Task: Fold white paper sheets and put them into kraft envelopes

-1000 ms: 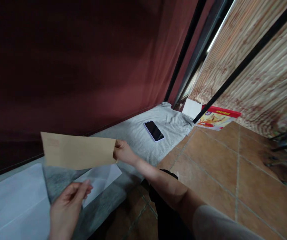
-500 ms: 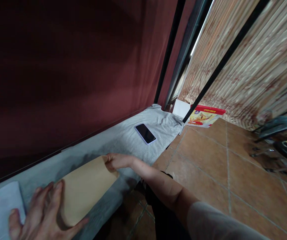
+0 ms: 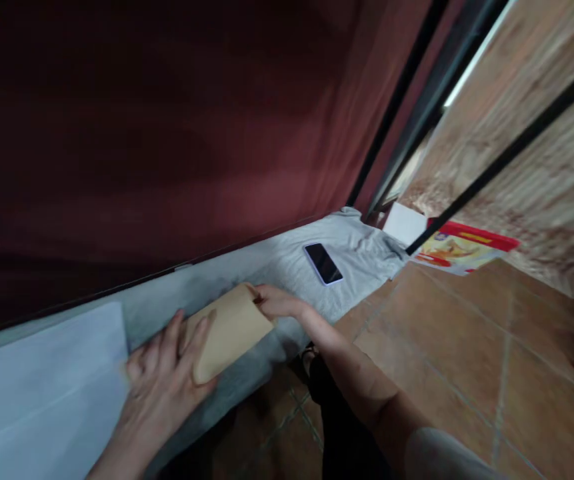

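A tan paper envelope (image 3: 237, 331) is held between my two hands, low over the grey cloth-covered ledge (image 3: 287, 267). My left hand (image 3: 167, 373) grips its left end, fingers laid across the top and the thumb at the lower corner. At the right end, my right hand (image 3: 275, 302) is closed at the mouth of the envelope; its fingertips are partly hidden inside. Beyond the right hand a phone (image 3: 323, 264) with a dark screen and a pale purple edge lies on the cloth. Left of my left hand there is a large white sheet (image 3: 51, 380).
A dark red panel (image 3: 167, 147) rises behind the ledge. A thin black pole (image 3: 507, 160) slants down to the ledge's right end, near a red and yellow printed box (image 3: 467, 247). Brown floor tiles (image 3: 447, 333) spread out on the right, below a streaked curtain (image 3: 531, 133).
The view has swung left, so more of the white sheet shows. The envelope looks more tilted and nearer the ledge, and my left hand's fingers now reach over its top.
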Tool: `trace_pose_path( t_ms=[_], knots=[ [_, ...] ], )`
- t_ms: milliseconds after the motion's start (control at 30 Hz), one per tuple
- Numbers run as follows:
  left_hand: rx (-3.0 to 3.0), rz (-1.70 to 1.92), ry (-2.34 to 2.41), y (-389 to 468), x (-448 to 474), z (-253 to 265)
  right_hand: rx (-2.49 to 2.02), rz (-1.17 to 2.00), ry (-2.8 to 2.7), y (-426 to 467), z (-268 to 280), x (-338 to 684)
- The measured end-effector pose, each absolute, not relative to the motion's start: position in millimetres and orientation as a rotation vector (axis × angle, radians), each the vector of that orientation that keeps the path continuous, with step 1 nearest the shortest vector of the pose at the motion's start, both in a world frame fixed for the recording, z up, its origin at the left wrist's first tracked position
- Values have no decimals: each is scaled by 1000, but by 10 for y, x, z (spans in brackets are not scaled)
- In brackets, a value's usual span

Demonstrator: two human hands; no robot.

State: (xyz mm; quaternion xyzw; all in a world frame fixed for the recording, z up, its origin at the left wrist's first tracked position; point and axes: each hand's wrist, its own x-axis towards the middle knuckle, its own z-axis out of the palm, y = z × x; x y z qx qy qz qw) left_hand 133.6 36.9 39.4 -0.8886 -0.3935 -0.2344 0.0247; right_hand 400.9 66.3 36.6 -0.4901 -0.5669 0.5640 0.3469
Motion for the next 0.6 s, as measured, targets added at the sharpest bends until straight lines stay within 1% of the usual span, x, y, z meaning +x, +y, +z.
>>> trace_pose_path(
  t_ms=[67, 167, 267, 467, 600],
  knots=[
    [-2718, -572, -1203, 337, 1343, 421, -1245, 1495, -1490, 632, 330, 4038],
    [-2728, -450, -1231, 356, 1344, 421, -1165, 1488, -1513, 648, 255, 4063],
    [-2733, -425, -1307, 361, 1364, 402, -1113, 1470, -1540, 659, 196, 4053],
    [-2742, -374, -1387, 408, 1218, 466, -1220, 1372, -1441, 655, 153, 4029],
    [-2479, -449, -1738, 584, 732, 609, -1195, 1353, -1254, 706, 161, 4017]
  ],
)
